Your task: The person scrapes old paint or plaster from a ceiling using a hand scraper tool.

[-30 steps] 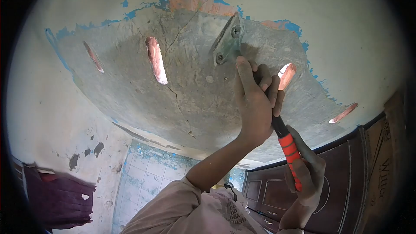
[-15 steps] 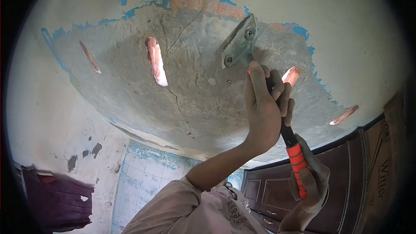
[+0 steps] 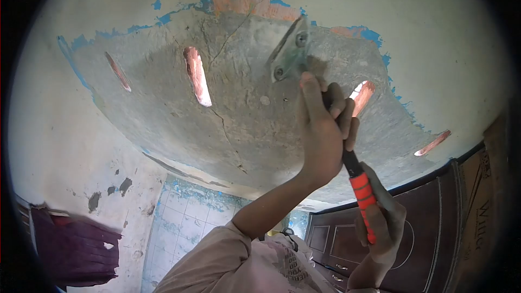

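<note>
A long-handled scraper [image 3: 353, 164] slants up against the bare grey patch of wall [image 3: 255, 125]. Its wide metal head [image 3: 291, 51], with two screws, lies at the patch's upper part and looks slightly blurred. My left hand [image 3: 324, 133] is wrapped round the black shaft just below the head, thumb pointing up along it. Lower down, my right hand [image 3: 384, 214] holds the red banded grip [image 3: 362, 198] at the handle's end. Blue and orange paint remnants [image 3: 244, 2] edge the grey patch above the head.
Several slots open in the wall, one [image 3: 362, 97] just right of my left hand, another [image 3: 197, 76] further left. Dark panelled doors [image 3: 423, 222] and a cardboard box [image 3: 477, 211] stand lower right. A purple cloth [image 3: 76, 249] hangs lower left, near tiles [image 3: 187, 217].
The scraper head and both hands have shifted a little to the left across the wall. Both hands keep their hold on the handle.
</note>
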{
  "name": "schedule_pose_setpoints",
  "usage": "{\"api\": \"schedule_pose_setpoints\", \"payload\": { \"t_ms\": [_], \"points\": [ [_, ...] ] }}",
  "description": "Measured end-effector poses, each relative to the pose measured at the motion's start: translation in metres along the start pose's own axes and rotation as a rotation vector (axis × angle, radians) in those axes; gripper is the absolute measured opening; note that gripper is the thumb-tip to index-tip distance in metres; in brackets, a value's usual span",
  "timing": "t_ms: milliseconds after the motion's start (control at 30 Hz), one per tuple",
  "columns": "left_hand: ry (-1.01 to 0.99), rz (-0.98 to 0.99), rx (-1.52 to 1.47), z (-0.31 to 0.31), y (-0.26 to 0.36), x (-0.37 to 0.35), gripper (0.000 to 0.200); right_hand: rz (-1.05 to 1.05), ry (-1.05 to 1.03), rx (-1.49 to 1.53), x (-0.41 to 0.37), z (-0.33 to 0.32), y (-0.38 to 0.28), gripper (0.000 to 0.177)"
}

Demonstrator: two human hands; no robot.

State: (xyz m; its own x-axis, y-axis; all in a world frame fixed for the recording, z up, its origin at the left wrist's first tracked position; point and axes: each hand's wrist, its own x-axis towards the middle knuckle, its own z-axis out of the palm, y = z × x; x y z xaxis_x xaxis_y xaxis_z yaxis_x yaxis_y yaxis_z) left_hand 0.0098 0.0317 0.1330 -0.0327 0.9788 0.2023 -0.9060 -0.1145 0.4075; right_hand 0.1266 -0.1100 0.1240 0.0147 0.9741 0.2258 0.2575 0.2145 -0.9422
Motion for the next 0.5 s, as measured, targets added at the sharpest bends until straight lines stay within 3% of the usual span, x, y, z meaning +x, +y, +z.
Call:
{"api": "schedule_pose_setpoints", "payload": {
  "t_ms": [500],
  "points": [
    [0.011,0.040,0.021,0.001,0.005,-0.001,0.035,0.043,0.012,0.006,0.002,0.007,-0.013,0.061]
  ]
}}
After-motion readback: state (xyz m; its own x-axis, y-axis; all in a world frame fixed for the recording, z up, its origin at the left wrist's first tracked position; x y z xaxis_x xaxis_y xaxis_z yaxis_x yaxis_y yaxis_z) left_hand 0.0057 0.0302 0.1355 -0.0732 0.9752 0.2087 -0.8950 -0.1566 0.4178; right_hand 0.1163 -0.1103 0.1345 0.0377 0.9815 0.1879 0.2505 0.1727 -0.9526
